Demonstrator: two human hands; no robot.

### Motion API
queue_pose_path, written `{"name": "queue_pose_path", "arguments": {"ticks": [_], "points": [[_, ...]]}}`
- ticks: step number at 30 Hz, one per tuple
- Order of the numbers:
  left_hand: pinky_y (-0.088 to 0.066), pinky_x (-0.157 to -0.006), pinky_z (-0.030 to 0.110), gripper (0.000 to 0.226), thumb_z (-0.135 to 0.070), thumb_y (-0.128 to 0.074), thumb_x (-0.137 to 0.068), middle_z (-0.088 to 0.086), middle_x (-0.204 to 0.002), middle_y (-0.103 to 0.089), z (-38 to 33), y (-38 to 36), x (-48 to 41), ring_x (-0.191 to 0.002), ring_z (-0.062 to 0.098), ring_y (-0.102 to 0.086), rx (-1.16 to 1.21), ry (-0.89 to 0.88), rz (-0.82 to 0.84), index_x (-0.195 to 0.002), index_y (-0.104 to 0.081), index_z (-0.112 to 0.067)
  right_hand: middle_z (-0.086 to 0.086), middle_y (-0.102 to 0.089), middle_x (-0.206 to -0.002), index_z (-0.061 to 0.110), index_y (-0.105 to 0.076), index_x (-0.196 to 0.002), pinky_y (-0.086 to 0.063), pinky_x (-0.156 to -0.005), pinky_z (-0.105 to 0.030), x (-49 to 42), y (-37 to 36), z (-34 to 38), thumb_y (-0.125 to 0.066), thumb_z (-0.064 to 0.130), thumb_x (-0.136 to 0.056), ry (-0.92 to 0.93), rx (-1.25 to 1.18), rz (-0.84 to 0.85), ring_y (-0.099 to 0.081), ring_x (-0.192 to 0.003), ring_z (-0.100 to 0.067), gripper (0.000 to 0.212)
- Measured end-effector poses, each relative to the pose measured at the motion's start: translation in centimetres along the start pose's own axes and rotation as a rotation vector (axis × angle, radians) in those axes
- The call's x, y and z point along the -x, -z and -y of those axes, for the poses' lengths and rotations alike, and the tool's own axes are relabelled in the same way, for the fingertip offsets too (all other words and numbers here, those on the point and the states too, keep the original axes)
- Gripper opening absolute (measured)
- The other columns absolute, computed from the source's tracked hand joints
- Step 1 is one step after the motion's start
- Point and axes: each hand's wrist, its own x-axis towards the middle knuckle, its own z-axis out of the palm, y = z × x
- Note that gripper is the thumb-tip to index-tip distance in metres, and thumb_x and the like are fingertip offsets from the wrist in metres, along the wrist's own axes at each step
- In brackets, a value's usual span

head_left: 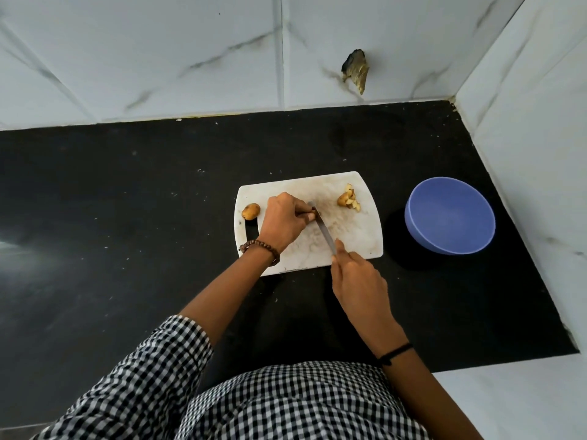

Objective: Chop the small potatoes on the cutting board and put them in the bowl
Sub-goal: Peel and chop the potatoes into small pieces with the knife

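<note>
A white cutting board [355,239] lies on the black counter. My left hand [282,220] curls over a small potato [313,215] near the board's middle, mostly hiding it. My right hand [355,277] grips the handle of a knife [322,226], whose blade rests against that potato. One whole small potato [251,211] sits at the board's left edge. A pile of chopped potato pieces [348,200] lies at the board's far right. The blue bowl [449,215] stands to the right of the board and looks empty.
The black counter [127,217] stretches wide to the left and ends at a marble-tiled wall behind and on the right. A broken hole in the wall tile [355,71] shows above the board. The counter's near right corner ends at about [565,350].
</note>
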Motion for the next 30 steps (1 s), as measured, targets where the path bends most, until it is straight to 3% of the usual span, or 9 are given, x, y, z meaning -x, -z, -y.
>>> {"name": "queue_pose_path", "arguments": {"ticks": [7,12,15,19,21,24,30], "points": [[-0.054,-0.078,0.015,0.015,-0.011,-0.075,-0.080,0.004,-0.088,-0.074,0.1,0.1,0.1,-0.080,0.009,-0.068,0.012,0.020,-0.019,-0.094,-0.076,-0.007,0.002,-0.063,-0.101,0.023,-0.038,-0.150,-0.056,-0.072,-0.036,1.2,2.7,-1.2,-0.038,0.034,-0.105,0.020,0.023,0.023,-0.063,-0.086,-0.017,0.046],[-0.049,-0.070,0.009,0.017,-0.018,-0.075,-0.082,0.003,-0.089,-0.074,-0.1,0.1,0.3,-0.080,0.009,-0.066,0.017,0.036,-0.030,-0.095,-0.076,-0.007,0.006,-0.057,-0.089,0.030,-0.047,-0.144,-0.055,-0.067,-0.035,1.5,5.0,-1.9,-0.043,0.037,-0.103,0.023,0.055,0.044,-0.061,-0.079,-0.015,0.042],[-0.048,-0.073,0.015,0.015,-0.012,-0.068,-0.087,0.005,-0.092,-0.073,-0.2,0.2,0.3,-0.082,0.012,-0.064,-0.070,0.012,-0.001,-0.098,-0.076,-0.005,0.006,-0.062,-0.084,0.028,-0.052,-0.141,-0.052,-0.060,-0.029,1.5,5.4,-2.3,-0.048,0.036,-0.101,-0.001,-0.078,0.015,-0.060,-0.069,-0.011,0.041],[-0.054,-0.080,0.026,0.015,-0.007,-0.067,-0.085,0.008,-0.093,-0.072,0.4,0.1,0.2,-0.088,0.018,-0.064,-0.215,-0.040,0.007,-0.099,-0.074,-0.007,0.001,-0.069,-0.091,0.024,-0.053,-0.141,-0.056,-0.063,-0.032,1.1,5.0,-2.2,-0.052,0.034,-0.100,-0.003,-0.214,-0.069,-0.061,-0.071,-0.011,0.042],[-0.054,-0.083,0.033,0.022,-0.006,-0.069,-0.084,0.008,-0.093,-0.070,0.5,0.1,0.3,-0.090,0.020,-0.063,-0.249,-0.049,-0.005,-0.105,-0.070,-0.008,0.002,-0.068,-0.087,0.023,-0.053,-0.141,-0.050,-0.057,-0.026,0.7,4.5,-1.9,-0.052,0.033,-0.100,0.000,-0.247,-0.086,-0.058,-0.065,-0.009,0.042],[-0.053,-0.078,0.028,0.030,-0.002,-0.068,-0.082,0.006,-0.094,-0.067,0.4,0.0,0.3,-0.089,0.018,-0.062,-0.283,-0.114,0.003,-0.109,-0.069,-0.014,0.004,-0.064,-0.081,0.023,-0.054,-0.140,-0.052,-0.059,-0.031,0.3,3.6,-1.4,-0.051,0.034,-0.100,0.001,-0.250,-0.075,-0.058,-0.065,-0.010,0.041],[-0.051,-0.074,0.027,0.016,-0.008,-0.069,-0.084,0.007,-0.093,-0.066,0.9,-0.4,0.4,-0.085,0.019,-0.061,-0.282,-0.129,-0.046,-0.099,-0.073,-0.010,0.006,-0.061,-0.079,0.023,-0.055,-0.139,-0.053,-0.062,-0.030,0.0,2.0,-1.5,-0.050,0.036,-0.101,-0.001,-0.244,-0.072,-0.059,-0.069,-0.010,0.041]]}}
